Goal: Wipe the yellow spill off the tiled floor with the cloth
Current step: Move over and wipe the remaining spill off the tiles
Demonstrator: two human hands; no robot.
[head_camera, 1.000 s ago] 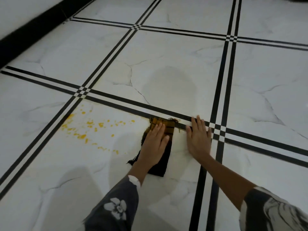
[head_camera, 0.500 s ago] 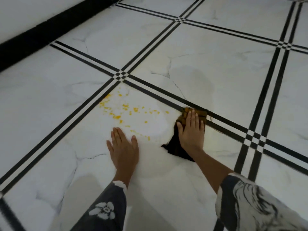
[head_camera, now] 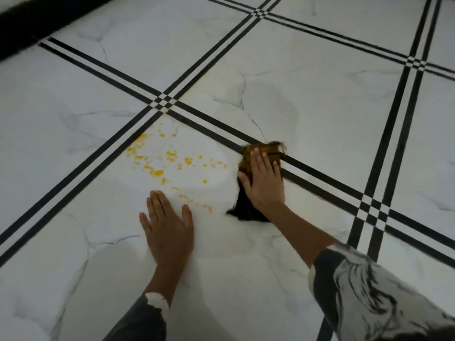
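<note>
Yellow spill (head_camera: pixel 170 161) lies as scattered drops and blotches on a white marble-look floor tile (head_camera: pixel 73 254), near a crossing of black tile lines. A dark cloth (head_camera: pixel 246 212) with a brownish-yellow far end lies to the right of the spill, its far end on a black line. My right hand (head_camera: pixel 264 180) presses flat on top of the cloth, fingers pointing away from me. My left hand (head_camera: pixel 167 227) rests flat on the bare tile just below the spill, fingers spread, holding nothing. A few drops lie between the two hands.
Double black lines (head_camera: pixel 384 153) divide the white floor into large squares. A black skirting strip (head_camera: pixel 29 18) runs along the wall at the top left. My patterned sleeves show at the bottom.
My left hand left the cloth and settled on the tile below the spill. My right hand moved from the floor onto the cloth. The view has shifted so the spill sits more central.
</note>
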